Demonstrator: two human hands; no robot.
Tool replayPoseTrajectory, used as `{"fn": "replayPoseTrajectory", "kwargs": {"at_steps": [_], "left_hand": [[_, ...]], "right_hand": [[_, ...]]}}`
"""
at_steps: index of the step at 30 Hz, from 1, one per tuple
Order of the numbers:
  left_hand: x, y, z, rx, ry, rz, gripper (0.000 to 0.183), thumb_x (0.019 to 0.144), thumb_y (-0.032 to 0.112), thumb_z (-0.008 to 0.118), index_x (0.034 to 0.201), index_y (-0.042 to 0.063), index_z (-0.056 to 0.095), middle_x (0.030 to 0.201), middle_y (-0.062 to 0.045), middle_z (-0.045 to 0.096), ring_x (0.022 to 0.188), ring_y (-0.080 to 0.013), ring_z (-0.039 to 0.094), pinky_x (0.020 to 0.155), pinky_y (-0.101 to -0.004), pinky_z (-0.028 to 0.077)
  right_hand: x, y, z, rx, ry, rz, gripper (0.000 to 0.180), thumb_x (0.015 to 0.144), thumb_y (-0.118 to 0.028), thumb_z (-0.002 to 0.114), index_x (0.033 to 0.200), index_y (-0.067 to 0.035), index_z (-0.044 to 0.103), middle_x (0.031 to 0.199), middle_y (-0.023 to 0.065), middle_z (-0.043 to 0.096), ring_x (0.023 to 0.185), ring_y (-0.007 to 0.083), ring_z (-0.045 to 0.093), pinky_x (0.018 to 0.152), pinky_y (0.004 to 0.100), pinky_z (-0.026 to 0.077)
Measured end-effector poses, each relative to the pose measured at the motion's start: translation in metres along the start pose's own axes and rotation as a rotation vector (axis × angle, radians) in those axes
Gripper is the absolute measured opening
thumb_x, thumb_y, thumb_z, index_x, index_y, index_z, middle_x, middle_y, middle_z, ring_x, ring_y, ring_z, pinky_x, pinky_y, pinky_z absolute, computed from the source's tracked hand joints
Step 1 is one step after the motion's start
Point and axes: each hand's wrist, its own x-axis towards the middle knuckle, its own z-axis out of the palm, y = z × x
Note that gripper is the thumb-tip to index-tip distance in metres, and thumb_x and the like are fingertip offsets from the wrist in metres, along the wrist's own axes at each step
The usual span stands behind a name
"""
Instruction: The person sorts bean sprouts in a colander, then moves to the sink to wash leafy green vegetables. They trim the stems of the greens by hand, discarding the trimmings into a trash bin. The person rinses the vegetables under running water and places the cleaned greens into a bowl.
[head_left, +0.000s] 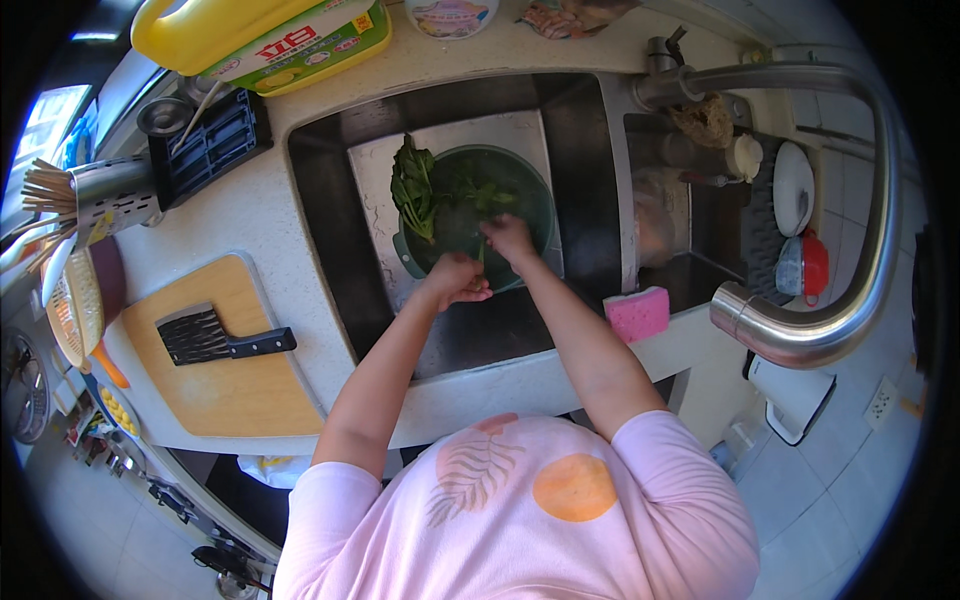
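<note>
A dark green round basin (546, 196) of water stands in the stainless-steel sink (330, 172). Over its left rim lies a bunch of leafy greens (412, 187), its stems pointing toward me. More green leaves (487, 193) sit in the water, partly blurred. My left hand (454, 280) is at the near rim, fingers curled around the lower end of a thin green stem (481, 251). Just above and to the right, my right hand (511, 241) pinches the upper part of that stem over the basin. Fingers hide most of it.
A curved steel faucet (885, 187) arches over the right side. A pink sponge (637, 313) rests on the ledge by a smaller sink basin (720, 247). On the left, a cleaver (217, 336) lies on a wooden cutting board (225, 401). A yellow detergent jug (270, 41) stands behind.
</note>
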Motion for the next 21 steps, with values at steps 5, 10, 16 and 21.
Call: {"fn": "replayPoseTrajectory", "kwargs": {"at_steps": [5,10,16,21], "left_hand": [[-0.006,-0.008,-0.008,-0.1,0.039,-0.02,0.01,0.079,0.004,0.045,0.089,-0.001,0.044,0.077,-0.012,0.055,0.069,-0.0248,0.061,0.061,-0.0325,0.053],[0.0,-0.016,-0.012,-0.141,0.069,-0.001,0.009,0.08,0.004,0.042,0.088,0.0,0.045,0.074,-0.01,0.053,0.055,-0.0171,0.053,0.049,-0.0267,0.046],[-0.007,-0.021,-0.021,-0.099,0.034,0.09,0.008,0.083,0.009,0.044,0.088,0.003,0.048,0.064,-0.004,0.047,0.043,-0.0089,0.035,0.039,-0.0208,0.026],[-0.036,-0.017,-0.006,0.138,0.232,0.296,0.012,0.083,0.013,0.047,0.079,0.003,0.051,0.057,-0.002,0.047,0.041,-0.009,0.038,0.037,-0.0226,0.028]], "right_hand": [[0.004,0.005,-0.003,0.169,-0.013,0.112,0.015,0.079,-0.011,0.055,0.088,0.0,0.055,0.065,0.0055,0.055,0.052,0.013,0.054,0.046,0.0234,0.042],[0.013,0.014,-0.001,0.061,0.082,0.229,0.012,0.079,-0.007,0.053,0.089,-0.001,0.05,0.067,0.0067,0.055,0.051,0.0137,0.052,0.045,0.0235,0.041],[-0.003,-0.012,-0.022,0.746,-0.135,0.34,0.006,0.081,-0.011,0.054,0.084,-0.009,0.05,0.066,0.003,0.049,0.051,0.0106,0.045,0.042,0.0226,0.036],[-0.015,-0.025,-0.031,0.685,-0.063,0.244,0.008,0.081,-0.012,0.055,0.087,-0.008,0.051,0.064,0.0034,0.049,0.054,0.0116,0.05,0.047,0.0236,0.042]]}}
